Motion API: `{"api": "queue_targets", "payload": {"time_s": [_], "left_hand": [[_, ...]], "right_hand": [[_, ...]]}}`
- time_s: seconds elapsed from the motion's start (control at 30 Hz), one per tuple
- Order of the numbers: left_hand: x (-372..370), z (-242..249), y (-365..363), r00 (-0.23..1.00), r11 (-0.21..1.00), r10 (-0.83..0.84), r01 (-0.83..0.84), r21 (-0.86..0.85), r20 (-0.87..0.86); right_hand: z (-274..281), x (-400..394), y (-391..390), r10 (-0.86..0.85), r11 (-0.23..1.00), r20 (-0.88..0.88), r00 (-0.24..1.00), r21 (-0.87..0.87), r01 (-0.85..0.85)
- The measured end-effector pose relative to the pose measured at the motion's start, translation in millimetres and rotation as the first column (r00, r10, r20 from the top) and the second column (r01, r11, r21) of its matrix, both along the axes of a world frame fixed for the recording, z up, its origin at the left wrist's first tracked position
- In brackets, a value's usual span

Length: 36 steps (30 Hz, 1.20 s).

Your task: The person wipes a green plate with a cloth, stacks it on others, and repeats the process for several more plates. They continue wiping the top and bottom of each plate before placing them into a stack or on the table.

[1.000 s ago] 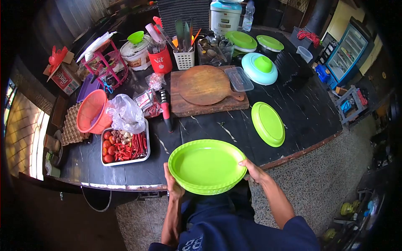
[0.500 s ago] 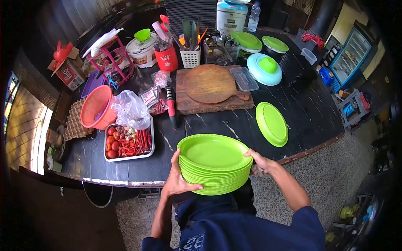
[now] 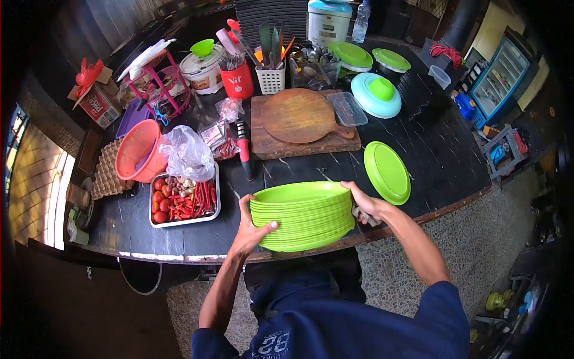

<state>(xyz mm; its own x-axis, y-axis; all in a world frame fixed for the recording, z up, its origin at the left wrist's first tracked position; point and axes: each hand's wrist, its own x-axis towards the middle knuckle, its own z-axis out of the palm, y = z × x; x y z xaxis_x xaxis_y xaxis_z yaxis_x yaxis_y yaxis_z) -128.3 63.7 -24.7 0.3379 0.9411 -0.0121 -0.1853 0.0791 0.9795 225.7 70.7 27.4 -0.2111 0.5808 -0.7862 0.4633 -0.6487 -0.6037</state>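
Observation:
A tall stack of green oval plates point(image 3: 302, 221) is held between my two hands at the front edge of the black table. My left hand point(image 3: 252, 228) grips the stack's left side, thumb across its front. On the right side, my right hand point(image 3: 363, 200) grips the upper rim, and a crumpled greyish cloth point(image 3: 366, 218) shows beneath it. A single green oval plate point(image 3: 387, 173) lies on the table to the right of the stack. Behind the stack, a round wooden board point(image 3: 301, 116) rests on a thick rectangular board point(image 3: 269, 147).
On the left of the table point(image 3: 236, 203) stand a tray of tomatoes and chillies point(image 3: 161, 222), a plastic bag point(image 3: 186, 154) and an orange basket point(image 3: 136, 157). Utensil holders point(image 3: 237, 82), a knife sharpener point(image 3: 244, 149), a clear lid point(image 3: 347, 111) and a light-blue covered dish point(image 3: 365, 99) sit farther back.
Both hands have moved the stack slightly up and forward in view. The stack is tilted differently, with more of its side and less of the top plate's inside showing.

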Motion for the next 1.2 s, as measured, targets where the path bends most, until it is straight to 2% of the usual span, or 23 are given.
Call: {"api": "queue_targets", "payload": {"time_s": [0.07, 0.13, 0.17, 0.2, 0.23, 0.27, 0.33, 0.37, 0.43, 0.47, 0.53, 0.57, 0.6, 0.67, 0.7, 0.73, 0.8, 0.83, 0.97, 1.0, 1.03, 1.13, 1.2], "left_hand": [[7, 5, 4, 0.998, 0.994, 0.060, -0.062, -0.086, -0.024], [14, 13, 4, 0.996, 0.993, 0.084, -0.086, -0.085, -0.027], [14, 9, 7, 0.990, 0.991, 0.118, -0.122, -0.051, -0.084], [15, 3, 9, 0.979, 0.988, 0.151, -0.154, -0.015, -0.139], [15, -2, 12, 0.956, 0.982, 0.190, -0.179, 0.067, -0.222], [14, -8, 10, 0.957, 0.983, 0.185, -0.174, 0.066, -0.225], [20, 1, 5, 0.976, 0.972, 0.210, -0.215, -0.091, -0.064], [21, 2, 2, 0.972, 0.969, 0.230, -0.234, -0.082, -0.056], [21, -7, -1, 0.967, 0.967, 0.250, -0.252, -0.032, -0.056], [20, -12, -2, 0.962, 0.963, 0.268, -0.267, 0.016, -0.054], [20, -9, -2, 0.958, 0.959, 0.284, -0.283, 0.014, -0.046], [19, -7, 0, 0.964, 0.963, 0.267, -0.266, -0.049, 0.011], [17, -7, 3, 0.965, 0.963, 0.253, -0.245, -0.111, 0.069], [15, -10, 10, 0.961, 0.958, 0.256, -0.239, -0.158, 0.100], [13, -10, 13, 0.961, 0.956, 0.247, -0.221, -0.195, 0.123], [13, -10, 16, 0.960, 0.952, 0.238, -0.201, -0.232, 0.144], [14, -11, 18, 0.956, 0.943, 0.253, -0.209, -0.258, 0.151], [12, -14, 19, 0.948, 0.938, 0.265, -0.212, -0.273, 0.176], [14, -17, 27, 0.936, 0.922, 0.292, -0.220, -0.320, 0.196], [17, -11, 31, 0.933, 0.916, 0.305, -0.232, -0.327, 0.193], [16, 1, 31, 0.954, 0.909, 0.266, -0.202, -0.364, 0.136], [19, 12, 41, 0.975, 0.906, 0.219, -0.188, -0.379, 0.039], [7, 19, 53, 0.991, 0.910, 0.127, -0.131, -0.393, -0.036]], "right_hand": [[-32, 7, 11, -0.069, 0.996, 0.088, 0.994, 0.063, 0.063], [-46, 3, 15, -0.059, 0.992, 0.084, 0.995, 0.115, 0.049], [-66, -4, 15, -0.160, 0.858, 0.079, 0.984, 0.504, 0.099], [-76, -10, 16, -0.253, 0.578, 0.033, 0.967, 0.807, 0.124], [-39, -19, 5, -0.273, 0.682, -0.005, 0.962, 0.704, 0.197], [-45, -19, 5, -0.265, 0.582, -0.069, 0.962, 0.784, 0.216], [-57, -21, 6, -0.288, 0.559, -0.265, 0.920, 0.733, 0.386], [-62, -19, 7, -0.287, 0.558, -0.265, 0.921, 0.735, 0.386], [-68, -21, 4, -0.193, 0.461, -0.490, 0.850, 0.720, 0.519], [-71, -21, -1, -0.191, 0.463, -0.491, 0.850, 0.719, 0.519], [-69, -21, -10, -0.021, 0.405, -0.560, 0.828, 0.753, 0.519], [-70, -17, -11, 0.015, 0.512, -0.589, 0.808, 0.699, 0.499], [-66, -14, -10, 0.016, 0.512, -0.587, 0.809, 0.700, 0.498], [-58, -8, -8, 0.237, 0.551, -0.569, 0.787, 0.746, 0.374], [-54, 0, -4, 0.265, 0.611, -0.532, 0.804, 0.738, 0.287], [-51, 5, 2, 0.262, 0.613, -0.535, 0.803, 0.735, 0.290], [-46, 11, 9, 0.384, 0.472, -0.206, 0.900, 0.882, 0.001], [-42, 10, 10, 0.377, 0.493, -0.163, 0.912, 0.869, -0.049], [-45, 5, 9, 0.313, 0.494, -0.116, 0.943, 0.867, -0.057], [-48, 1, 8, 0.267, 0.479, -0.155, 0.951, 0.878, 0.008], [-51, 0, 8, 0.222, 0.459, -0.194, 0.955, 0.885, 0.073], [-55, -1, 12, 0.156, 0.417, -0.223, 0.962, 0.898, 0.140], [-52, 0, 16, 0.127, 0.408, -0.244, 0.961, 0.896, 0.174]]}}
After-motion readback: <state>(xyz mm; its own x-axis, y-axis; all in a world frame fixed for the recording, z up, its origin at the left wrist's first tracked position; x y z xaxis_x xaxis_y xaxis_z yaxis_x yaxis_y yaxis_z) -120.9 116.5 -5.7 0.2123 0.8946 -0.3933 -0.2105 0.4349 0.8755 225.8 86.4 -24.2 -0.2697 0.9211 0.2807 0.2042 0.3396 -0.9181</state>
